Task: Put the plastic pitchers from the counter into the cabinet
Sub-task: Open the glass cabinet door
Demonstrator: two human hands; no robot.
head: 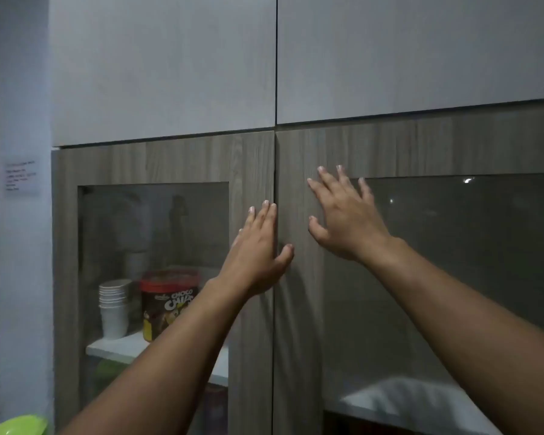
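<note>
No plastic pitchers are to be seen anywhere in the view, and the bench is out of frame, so where they sit cannot be told; only a green rim (16, 425) is glimpsed at the bottom left corner, and what it belongs to cannot be made out. The cabinet (299, 158) is faced squarely, and both its wood-framed glass doors are shut, the seam between them running straight down the middle. The left hand (258, 255) is laid flat on the frame of the left door (252, 171) right at that seam, fingers straight and together, thumb spread across onto the other door. The right hand (343, 215) is spread wide against the right door (421, 146), fingers fanned over the frame and the corner of the glass. Nothing is held in either hand. Through the left pane a stack of paper cups (114, 306) and a cereal tub (167, 302) are seen on a white shelf (113, 348). As a judgement, either the doors are being pressed to spring them open, with every pitcher left to carry, or they are being pushed shut with the pitchers stowed; which cannot be told.
</note>
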